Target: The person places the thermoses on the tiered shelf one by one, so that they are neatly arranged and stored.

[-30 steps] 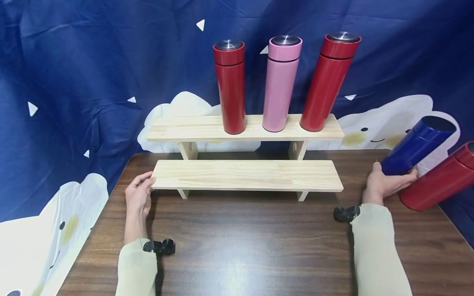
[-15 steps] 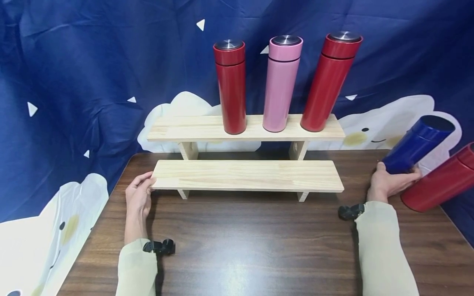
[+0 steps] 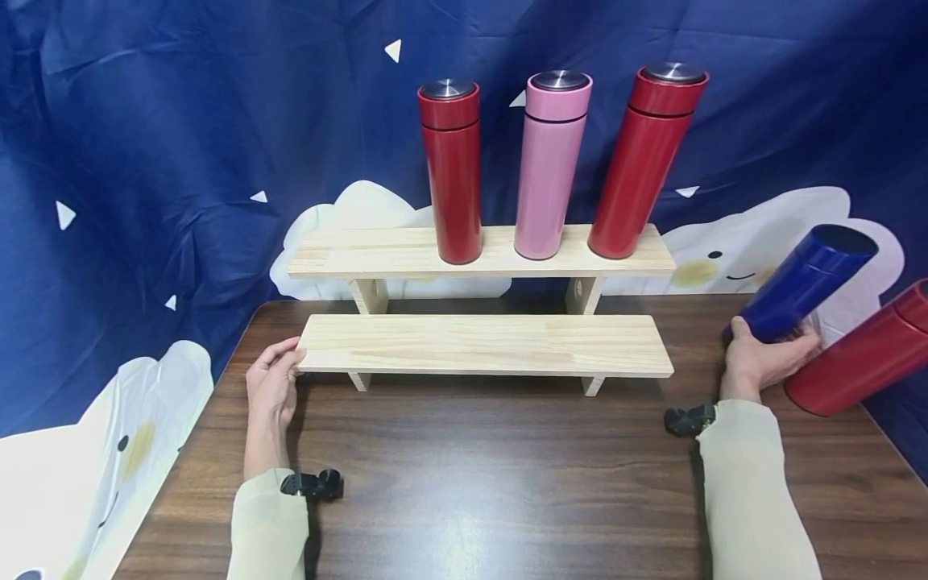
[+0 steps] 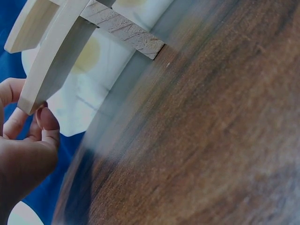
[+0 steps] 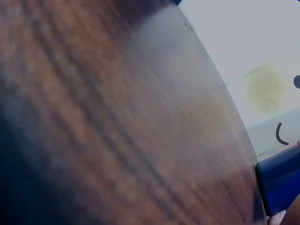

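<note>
- Blue bottle (image 3: 808,278) sits slightly farther left than half a second ago, held by the right hand (image 3: 767,361).
- That hand's thumb and fingers wrap its lower body; the left hand (image 3: 271,379) pinches the left end of the lower shelf (image 3: 482,345).
- Probably rigid, moderately heavy and smooth enough to slip; a grip around mid-body looks steadiest.
- Glossy deep-blue cylinder, darker on top, between the lower shelf and the rightmost red bottle (image 3: 866,346); I cannot tell whether its base touches the table (image 3: 464,467).
</note>
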Tool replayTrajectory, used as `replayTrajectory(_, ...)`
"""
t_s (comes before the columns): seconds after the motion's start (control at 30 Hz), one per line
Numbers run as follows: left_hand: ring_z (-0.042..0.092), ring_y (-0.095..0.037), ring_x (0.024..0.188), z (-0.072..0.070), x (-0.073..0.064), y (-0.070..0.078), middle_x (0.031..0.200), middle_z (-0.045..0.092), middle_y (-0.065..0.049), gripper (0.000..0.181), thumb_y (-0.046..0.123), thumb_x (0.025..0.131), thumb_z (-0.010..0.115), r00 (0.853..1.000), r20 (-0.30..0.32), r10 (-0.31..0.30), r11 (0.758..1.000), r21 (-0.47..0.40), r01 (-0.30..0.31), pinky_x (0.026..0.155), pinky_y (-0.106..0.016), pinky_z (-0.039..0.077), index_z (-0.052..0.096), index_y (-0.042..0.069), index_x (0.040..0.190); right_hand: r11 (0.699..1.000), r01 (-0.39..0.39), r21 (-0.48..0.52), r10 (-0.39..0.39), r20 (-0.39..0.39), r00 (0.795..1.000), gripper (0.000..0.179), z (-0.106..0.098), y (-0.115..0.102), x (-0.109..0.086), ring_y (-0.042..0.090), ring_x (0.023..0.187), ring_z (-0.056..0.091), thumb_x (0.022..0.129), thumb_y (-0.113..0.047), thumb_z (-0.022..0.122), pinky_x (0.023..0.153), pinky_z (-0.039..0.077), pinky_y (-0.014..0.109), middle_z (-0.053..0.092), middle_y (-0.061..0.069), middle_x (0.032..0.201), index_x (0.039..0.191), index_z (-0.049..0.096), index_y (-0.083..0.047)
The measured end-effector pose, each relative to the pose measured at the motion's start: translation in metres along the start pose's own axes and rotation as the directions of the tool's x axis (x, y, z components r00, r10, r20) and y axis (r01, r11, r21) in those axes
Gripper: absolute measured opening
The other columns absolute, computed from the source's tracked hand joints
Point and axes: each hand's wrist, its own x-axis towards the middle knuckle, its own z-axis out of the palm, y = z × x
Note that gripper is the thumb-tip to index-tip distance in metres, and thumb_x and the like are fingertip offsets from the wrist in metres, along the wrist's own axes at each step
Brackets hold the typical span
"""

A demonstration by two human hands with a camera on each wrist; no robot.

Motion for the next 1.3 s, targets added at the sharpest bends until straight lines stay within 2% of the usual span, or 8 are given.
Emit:
replayTrajectory(0.17, 0.063, -0.013, 0.067, 0.001, 0.000, 0.000, 0.086, 0.072, -0.006, 0.023, -0.018, 0.087, 0.061, 1.000, 0.009, 0.005, 1.000, -0.006, -0.005, 0.056, -0.018, 0.050, 0.076, -0.002, 0.096, 0.999, -0.019, 0.036, 0.018, 0.050, 0.999, 0.071, -0.001, 0.000, 0.001, 0.007, 0.133, 0.041, 0.077, -0.004, 0.086, 0.111, 0.023, 0.012, 0.050, -0.005, 0.145, 0.134, 0.050, -0.026)
replayTrajectory(0.43, 0.063, -0.013, 0.068, 0.000, 0.000, 0.001, 0.087, 0.072, -0.006, 0.025, -0.018, 0.088, 0.061, 1.000, 0.005, -0.004, 1.000, -0.002, 0.004, 0.057, -0.019, 0.049, 0.077, 0.001, 0.094, 0.988, -0.023, 0.154, 0.005, 0.113, 0.994, 0.075, 0.000, -0.008, -0.005, 0.008, 0.132, 0.046, 0.075, 0.000, 0.086, 0.111, 0.029, 0.015, 0.054, -0.001, 0.144, 0.136, 0.051, -0.023)
replayTrajectory(0.7, 0.063, -0.014, 0.067, 0.000, 0.002, 0.001, 0.086, 0.071, -0.006, 0.024, -0.018, 0.088, 0.060, 1.000, 0.005, 0.004, 1.000, -0.009, -0.004, 0.056, -0.019, 0.049, 0.076, -0.002, 0.096, 0.966, -0.005, 0.259, -0.030, 0.130, 0.991, 0.075, 0.004, -0.018, -0.016, 0.016, 0.123, 0.054, 0.069, 0.001, 0.090, 0.108, 0.039, 0.022, 0.059, 0.002, 0.131, 0.132, 0.054, -0.019)
replayTrajectory(1.1, 0.063, -0.013, 0.068, -0.001, 0.000, 0.000, 0.087, 0.071, -0.006, 0.025, -0.018, 0.088, 0.060, 1.000, 0.002, -0.005, 1.000, 0.001, 0.005, 0.056, -0.019, 0.050, 0.076, 0.000, 0.095, 0.969, 0.008, 0.248, -0.040, 0.124, 0.991, 0.067, 0.000, -0.032, -0.029, 0.013, 0.103, 0.059, 0.066, -0.010, 0.095, 0.095, 0.046, 0.025, 0.063, 0.001, 0.114, 0.124, 0.062, -0.018)
replayTrajectory(1.3, 0.063, -0.013, 0.068, -0.002, 0.000, 0.000, 0.087, 0.071, -0.006, 0.024, -0.017, 0.088, 0.061, 1.000, -0.001, -0.008, 1.000, 0.003, 0.008, 0.056, -0.019, 0.050, 0.076, 0.000, 0.095, 0.950, 0.013, 0.311, -0.061, 0.144, 0.988, 0.063, 0.000, -0.038, -0.034, 0.014, 0.098, 0.058, 0.065, -0.007, 0.095, 0.092, 0.047, 0.025, 0.062, 0.003, 0.108, 0.119, 0.063, -0.015)
